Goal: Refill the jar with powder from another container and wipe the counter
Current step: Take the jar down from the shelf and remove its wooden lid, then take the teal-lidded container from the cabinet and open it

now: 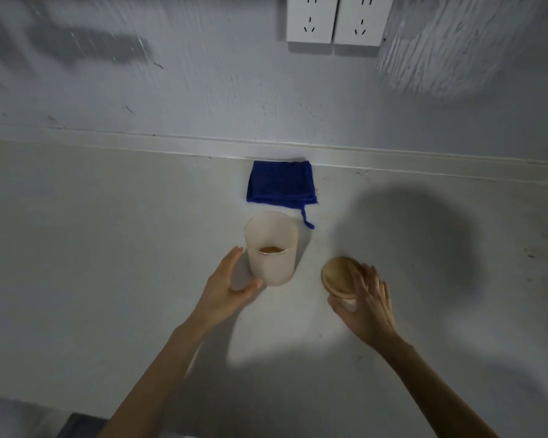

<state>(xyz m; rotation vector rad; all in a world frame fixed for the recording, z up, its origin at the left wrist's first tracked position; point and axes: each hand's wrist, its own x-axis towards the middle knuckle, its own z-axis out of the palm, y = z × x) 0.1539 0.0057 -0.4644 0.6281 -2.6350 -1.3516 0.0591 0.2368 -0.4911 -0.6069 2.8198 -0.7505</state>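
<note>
While your left hand (227, 284) cups wide beside the open container (271, 248), your right hand's (366, 303) grip holds the wooden-lidded jar (340, 276) on the bench (108, 232).

No readable text anywhere (view seems dim).

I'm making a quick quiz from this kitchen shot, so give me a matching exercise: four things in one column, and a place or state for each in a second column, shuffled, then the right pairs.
Things:
1. blue cloth
2. frosted cup
3. wooden lid
4. wall sockets

Places or states:
A. under the right hand's fingers
B. mounted above the counter
C. folded against the back edge
D. open, brown powder at the bottom, left hand beside it

Pairs: 1-C, 2-D, 3-A, 4-B
</note>
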